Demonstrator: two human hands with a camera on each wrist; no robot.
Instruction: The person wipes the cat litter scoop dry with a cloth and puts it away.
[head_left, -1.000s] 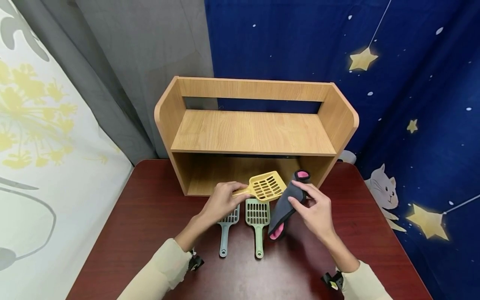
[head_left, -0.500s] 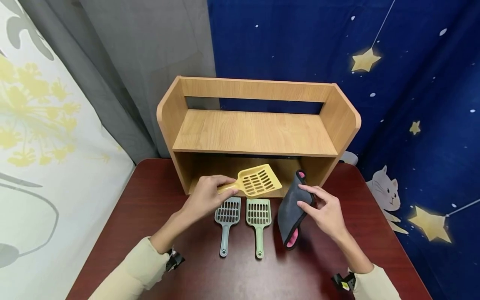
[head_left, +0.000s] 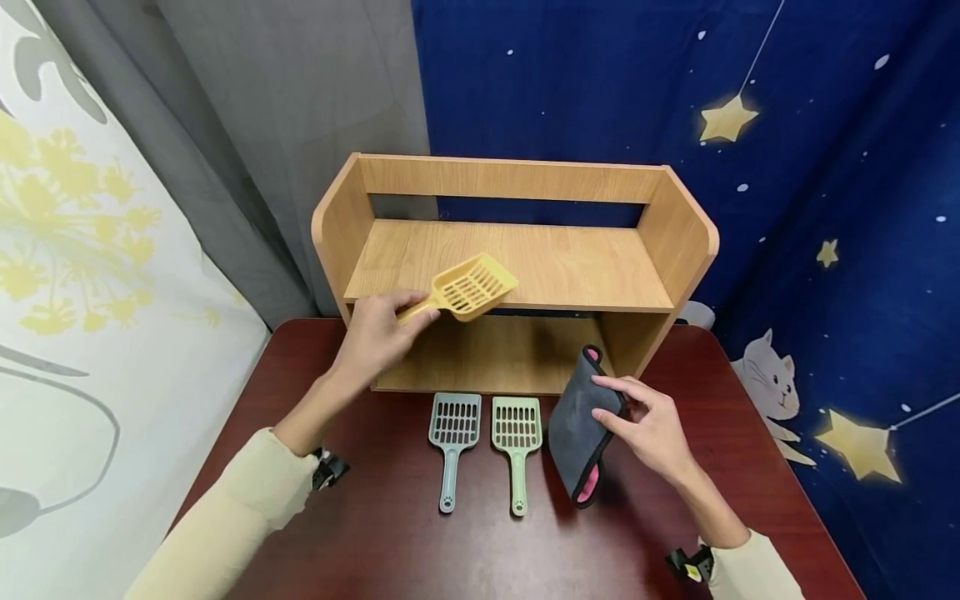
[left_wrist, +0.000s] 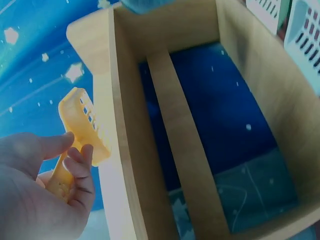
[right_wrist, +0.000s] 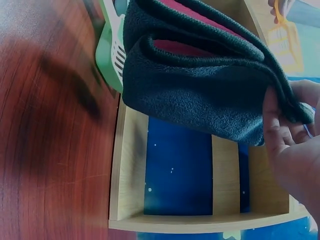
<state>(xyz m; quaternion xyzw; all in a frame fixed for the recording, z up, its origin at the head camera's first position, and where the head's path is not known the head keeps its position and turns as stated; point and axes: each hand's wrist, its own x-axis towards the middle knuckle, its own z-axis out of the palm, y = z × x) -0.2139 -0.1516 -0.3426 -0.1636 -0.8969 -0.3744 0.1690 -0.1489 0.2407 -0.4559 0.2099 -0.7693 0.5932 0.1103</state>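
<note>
My left hand [head_left: 381,333] grips the handle of a yellow litter scoop [head_left: 474,287], whose slotted head is over the front edge of the upper shelf. In the left wrist view the thumb and curled fingers close round the scoop's handle [left_wrist: 61,179]. My right hand [head_left: 651,421] pinches a folded dark grey cloth [head_left: 576,433] with pink inside, its folds plain in the right wrist view [right_wrist: 200,95]. Between the hands, a blue-grey litter scoop [head_left: 450,450] and a green litter scoop [head_left: 517,450] lie side by side on the table, handles toward me.
A two-level wooden shelf unit [head_left: 510,177] stands at the back of the dark red table [head_left: 480,558]. Behind it hang a grey curtain [head_left: 285,92] and a blue star-patterned curtain [head_left: 600,75]. White patterned fabric [head_left: 150,392] hangs at the left.
My left hand has carried the yellow scoop away from the cloth, leftward and up to the upper shelf's edge. The right hand has shifted slightly right with the cloth.
</note>
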